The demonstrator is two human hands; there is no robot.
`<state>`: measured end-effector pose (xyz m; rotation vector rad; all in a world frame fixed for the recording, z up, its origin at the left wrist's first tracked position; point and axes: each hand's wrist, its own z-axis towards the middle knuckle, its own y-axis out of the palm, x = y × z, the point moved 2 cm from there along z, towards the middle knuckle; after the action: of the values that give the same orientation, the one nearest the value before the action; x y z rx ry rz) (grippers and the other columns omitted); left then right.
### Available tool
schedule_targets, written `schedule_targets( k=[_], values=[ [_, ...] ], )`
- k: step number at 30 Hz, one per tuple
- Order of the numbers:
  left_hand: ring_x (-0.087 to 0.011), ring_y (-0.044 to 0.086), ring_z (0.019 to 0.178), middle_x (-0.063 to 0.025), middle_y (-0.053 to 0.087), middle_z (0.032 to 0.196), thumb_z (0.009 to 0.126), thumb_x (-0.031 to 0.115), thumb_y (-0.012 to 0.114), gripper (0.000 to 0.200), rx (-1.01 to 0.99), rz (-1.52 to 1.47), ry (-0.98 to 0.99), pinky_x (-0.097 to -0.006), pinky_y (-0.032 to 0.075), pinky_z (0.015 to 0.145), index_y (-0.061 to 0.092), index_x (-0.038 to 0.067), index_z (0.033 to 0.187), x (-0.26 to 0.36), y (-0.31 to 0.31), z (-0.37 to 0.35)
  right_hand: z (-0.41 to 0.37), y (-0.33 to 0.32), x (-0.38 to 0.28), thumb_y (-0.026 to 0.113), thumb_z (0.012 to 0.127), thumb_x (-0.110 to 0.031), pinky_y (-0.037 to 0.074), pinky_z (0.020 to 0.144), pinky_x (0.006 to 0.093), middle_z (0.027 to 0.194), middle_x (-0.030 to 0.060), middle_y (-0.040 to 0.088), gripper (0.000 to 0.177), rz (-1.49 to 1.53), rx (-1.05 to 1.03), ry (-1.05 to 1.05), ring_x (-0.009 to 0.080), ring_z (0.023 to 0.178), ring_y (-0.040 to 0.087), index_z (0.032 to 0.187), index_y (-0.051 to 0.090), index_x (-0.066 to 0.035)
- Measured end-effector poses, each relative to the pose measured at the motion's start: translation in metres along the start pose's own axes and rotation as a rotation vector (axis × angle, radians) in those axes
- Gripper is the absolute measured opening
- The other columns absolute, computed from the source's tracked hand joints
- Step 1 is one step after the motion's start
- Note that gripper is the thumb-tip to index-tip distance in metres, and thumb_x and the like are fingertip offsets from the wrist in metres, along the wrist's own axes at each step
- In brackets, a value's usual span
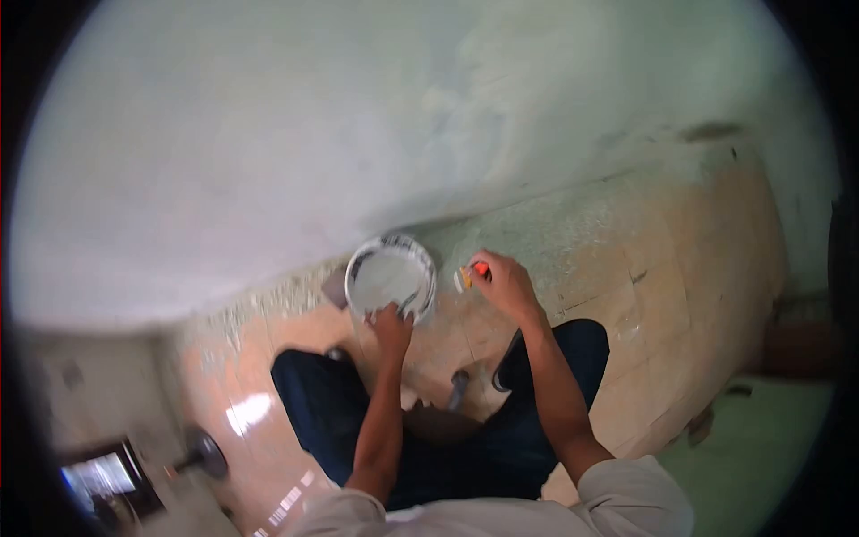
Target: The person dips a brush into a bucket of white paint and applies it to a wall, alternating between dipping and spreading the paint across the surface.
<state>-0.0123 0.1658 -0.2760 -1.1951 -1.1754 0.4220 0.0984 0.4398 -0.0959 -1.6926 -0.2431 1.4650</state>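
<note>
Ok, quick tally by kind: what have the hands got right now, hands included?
White bucket: 1
Orange-handled tool: 1
Hands: 2 (left hand at the bucket rim, right hand holding the tool)
Total: 4

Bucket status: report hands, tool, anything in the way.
Left hand on bucket rim. Right hand holds orange-handled tool beside bucket, not touching it. Nothing between tool and bucket.
</note>
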Motion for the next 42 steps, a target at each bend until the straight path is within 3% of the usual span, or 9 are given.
schedule_targets(
  k=[1,2,4,11,18,26,29,32,42],
  values=[
    [-0.0364,0.070,0.102,-0.0126,0.076,0.088,0.085,0.033,0.085,0.032,0.035,-0.036,0.035,-0.0608,0.032,0.116,0.071,0.008,0.100,-0.009,-0.007,0.008,0.004,-0.013,0.001,0.076,0.101,-0.028,0.059,0.073,0.0436,0.092,0.0152,0.078,0.024,0.018,0.023,0.048,0.0359,0.084,0.076,0.108,0.071,-0.006],
    [-0.0412,0.070,0.086,-0.0177,0.074,0.083,0.084,0.033,0.087,0.038,0.028,-0.038,0.066,-0.0552,0.049,0.094,0.071,0.001,0.097,-0.010,-0.020,0.022,0.010,-0.025,0.010,0.076,0.101,-0.028,0.059,0.073,0.0436,0.092,0.0152,0.078,0.024,0.013,0.112,0.088,0.0359,0.084,0.076,0.108,0.071,-0.006],
    [-0.0431,0.066,0.063,-0.0214,0.069,0.072,0.080,0.022,0.090,0.035,-0.012,-0.294,-0.021,-0.0544,0.050,0.062,0.067,-0.004,0.082,-0.002,-0.044,0.051,0.009,-0.047,0.037,0.073,0.105,-0.029,0.058,0.072,0.0402,0.092,0.0159,0.078,0.026,0.258,0.247,0.269,0.0301,0.083,0.077,0.110,0.070,-0.004],
    [-0.0353,0.066,0.067,-0.0195,0.068,0.070,0.076,0.034,0.095,0.048,-0.254,-0.169,0.043,-0.0524,0.051,0.069,0.068,-0.006,0.081,0.088,-0.089,0.075,-0.078,-0.086,0.066,0.069,0.111,-0.020,0.051,0.070,0.0282,0.091,-0.0001,0.065,0.019,1.063,0.944,0.464,0.0084,0.079,0.059,0.114,0.068,-0.002],
    [-0.0167,0.061,0.068,-0.0035,0.066,0.077,0.089,0.021,0.088,0.027,-0.610,-0.467,-0.114,-0.0362,0.049,0.065,0.071,0.000,0.089,0.269,-0.192,0.031,-0.292,-0.232,-0.005,0.064,0.112,-0.020,0.045,0.054,0.0273,0.075,-0.0008,0.058,0.013,0.879,1.540,0.874,0.0091,0.060,0.055,0.108,0.067,-0.008],
    [-0.0134,0.059,0.069,-0.0013,0.061,0.076,0.100,0.025,0.077,0.026,-0.603,-0.587,0.105,-0.0364,0.054,0.067,0.070,0.004,0.087,0.445,-0.541,-0.159,-0.607,-0.366,-0.278,0.063,0.113,-0.040,0.034,0.049,0.0249,0.068,-0.0037,0.050,0.029,0.893,2.181,0.854,0.0064,0.055,0.047,0.102,0.066,-0.013],
    [-0.0116,0.054,0.067,-0.0002,0.054,0.071,0.108,0.031,0.069,0.036,-0.701,-0.881,0.174,-0.0358,0.055,0.067,0.065,0.007,0.082,0.392,-0.593,-0.092,-0.596,-0.374,-0.412,0.064,0.113,-0.037,0.034,0.049,0.0245,0.073,-0.0031,0.052,0.028,0.673,2.257,0.678,0.0060,0.058,0.047,0.103,0.064,-0.011],
    [-0.0107,0.046,0.064,0.0026,0.048,0.069,0.111,0.033,0.062,0.041,-0.719,-0.834,0.206,-0.0330,0.043,0.061,0.056,0.013,0.075,0.672,-0.470,-0.021,-0.546,-0.539,-0.189,0.065,0.113,-0.037,0.038,0.054,0.0243,0.077,-0.0026,0.054,0.028,0.708,2.267,0.760,0.0056,0.063,0.049,0.105,0.065,-0.010],
    [-0.0013,0.031,0.060,0.0104,0.036,0.072,0.114,0.026,0.058,0.031,-0.771,-1.162,0.446,-0.0238,0.027,0.053,0.052,0.015,0.084,0.968,-0.551,0.022,-0.360,-0.773,-0.165,0.063,0.115,-0.034,0.048,0.075,0.0242,0.092,-0.0011,0.062,0.030,0.886,2.190,0.310,0.0096,0.082,0.059,0.114,0.070,-0.005]
  ],
)
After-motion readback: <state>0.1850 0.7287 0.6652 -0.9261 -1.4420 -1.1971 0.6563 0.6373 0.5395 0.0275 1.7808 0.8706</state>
